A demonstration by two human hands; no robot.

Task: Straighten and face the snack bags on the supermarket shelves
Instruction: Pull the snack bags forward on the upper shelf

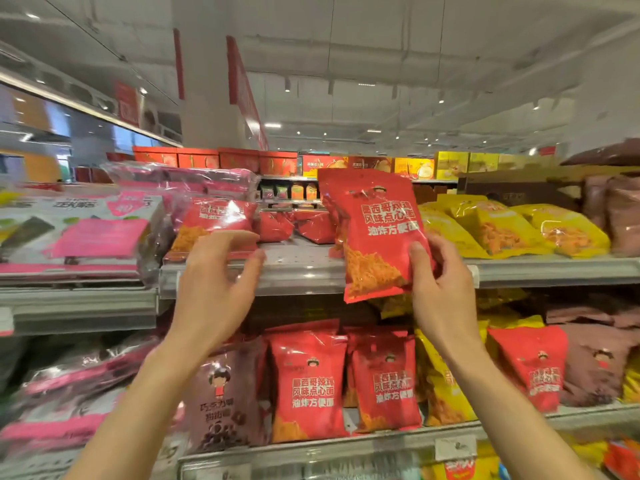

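My right hand [441, 285] reaches up, fingers [420, 268] grasping a red snack bag [375, 233] upright over the top shelf [301, 268] edge. At nine o'clock from it, my left hand [216, 282] hovers, fingers loosely curled, holding nothing, before another red bag [211, 220].

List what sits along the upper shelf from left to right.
Pink and white flat packs → red snack bag lying flat, left hand → upright red snack bag, right hand → yellow snack bags → brown bags.
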